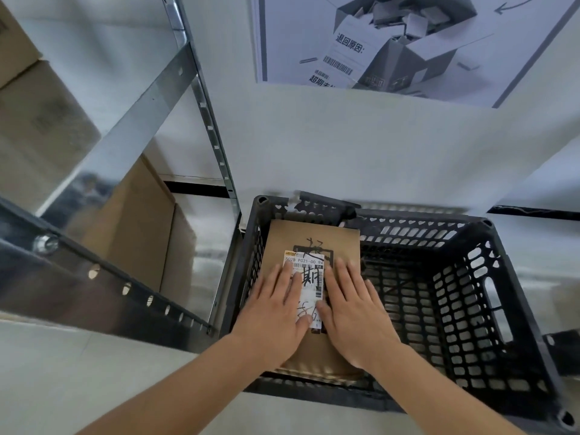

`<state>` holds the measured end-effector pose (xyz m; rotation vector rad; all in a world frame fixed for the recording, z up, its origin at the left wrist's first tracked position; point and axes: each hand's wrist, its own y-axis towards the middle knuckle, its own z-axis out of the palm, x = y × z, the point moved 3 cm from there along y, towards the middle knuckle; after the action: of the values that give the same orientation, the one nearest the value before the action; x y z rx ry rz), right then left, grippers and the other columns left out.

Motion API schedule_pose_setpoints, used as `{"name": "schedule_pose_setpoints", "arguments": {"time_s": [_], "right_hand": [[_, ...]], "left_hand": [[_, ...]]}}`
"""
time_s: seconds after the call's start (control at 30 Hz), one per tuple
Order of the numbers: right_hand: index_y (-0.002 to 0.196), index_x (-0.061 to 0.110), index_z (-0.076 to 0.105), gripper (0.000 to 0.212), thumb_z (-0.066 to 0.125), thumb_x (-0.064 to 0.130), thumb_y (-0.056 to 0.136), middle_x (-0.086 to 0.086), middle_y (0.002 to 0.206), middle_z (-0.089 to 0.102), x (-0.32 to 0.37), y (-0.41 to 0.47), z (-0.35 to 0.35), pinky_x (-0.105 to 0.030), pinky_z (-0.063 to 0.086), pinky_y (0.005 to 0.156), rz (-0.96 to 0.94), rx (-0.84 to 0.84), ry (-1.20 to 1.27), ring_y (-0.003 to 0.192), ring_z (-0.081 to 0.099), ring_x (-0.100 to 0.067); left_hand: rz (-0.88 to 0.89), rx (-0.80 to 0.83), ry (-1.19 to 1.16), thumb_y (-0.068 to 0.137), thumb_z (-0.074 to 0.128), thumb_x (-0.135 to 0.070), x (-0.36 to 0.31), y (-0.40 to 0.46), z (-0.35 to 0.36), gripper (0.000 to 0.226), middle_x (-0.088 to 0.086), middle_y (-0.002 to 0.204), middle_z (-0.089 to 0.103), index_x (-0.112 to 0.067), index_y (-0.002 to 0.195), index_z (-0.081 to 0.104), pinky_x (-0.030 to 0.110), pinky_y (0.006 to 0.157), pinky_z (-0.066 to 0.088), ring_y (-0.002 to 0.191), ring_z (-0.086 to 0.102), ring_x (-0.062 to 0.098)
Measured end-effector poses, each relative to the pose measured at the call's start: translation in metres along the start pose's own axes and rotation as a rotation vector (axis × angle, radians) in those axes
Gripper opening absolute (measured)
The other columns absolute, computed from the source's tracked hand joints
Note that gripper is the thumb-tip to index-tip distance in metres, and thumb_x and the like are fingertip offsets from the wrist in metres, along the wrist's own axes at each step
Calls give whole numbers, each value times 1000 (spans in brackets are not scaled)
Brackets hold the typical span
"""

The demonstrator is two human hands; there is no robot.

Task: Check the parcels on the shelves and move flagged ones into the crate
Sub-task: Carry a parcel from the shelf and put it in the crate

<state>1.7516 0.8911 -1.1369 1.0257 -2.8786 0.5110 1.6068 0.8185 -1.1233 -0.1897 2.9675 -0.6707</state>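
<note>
You are pressing both flat, open palms, left hand (276, 312) and right hand (354, 312), on the parcel (314, 243) in the crate (470, 246); it is looking stiff and light; its side edges are offering the better hold.

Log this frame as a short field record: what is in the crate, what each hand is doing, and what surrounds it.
container: black perforated plastic crate, on the floor beside the shelving
contents: one flat brown cardboard parcel against the crate's left wall; the rest of the crate holds nothing visible
parcel marks: white barcode label with black handwriting across it
left hand: flat on the parcel, fingers straight
right hand: flat on the parcel, fingers straight
shelving: grey metal shelf rack at left, holding brown cardboard boxes
wall: printed poster above the crate
</note>
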Motion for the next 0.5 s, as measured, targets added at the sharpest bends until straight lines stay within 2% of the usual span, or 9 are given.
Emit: {"name": "schedule_pose_setpoints", "arguments": {"time_s": [0.1,0.23,0.37,0.5], "right_hand": [[155,24,-24,67,-6,55,99,-1,167,-26,1,0,-1,-44,-8,124,28,64,-7,153,-29,-24],[158,21,-22,63,5,48,108,-4,170,-22,6,-8,-42,-51,-4,128,50,226,-49,154,-27,-24],[161,19,-17,65,10,48,109,-4,169,-25,32,-45,-144,-53,-4,128,47,241,-43,153,-29,-24],[162,18,-14,68,12,52,108,-4,170,-23,55,-99,-275,-54,-4,127,87,140,-34,154,-28,-25]], "left_hand": [[-12,26,14,108,13,-58,-2,-2,1,74,11,167,-33,-15,151,-30,47,129,-13,154,-31,27],[-58,86,61,109,12,-58,-3,-9,-34,77,13,169,-28,-11,158,-22,48,130,-9,155,-29,28],[-106,32,95,109,14,-57,-16,-52,-139,78,12,166,-32,-11,160,-21,48,129,-10,155,-29,28],[-102,-40,119,110,16,-51,-30,-120,-262,75,13,168,-30,-8,161,-17,48,129,-11,156,-27,29]]}}
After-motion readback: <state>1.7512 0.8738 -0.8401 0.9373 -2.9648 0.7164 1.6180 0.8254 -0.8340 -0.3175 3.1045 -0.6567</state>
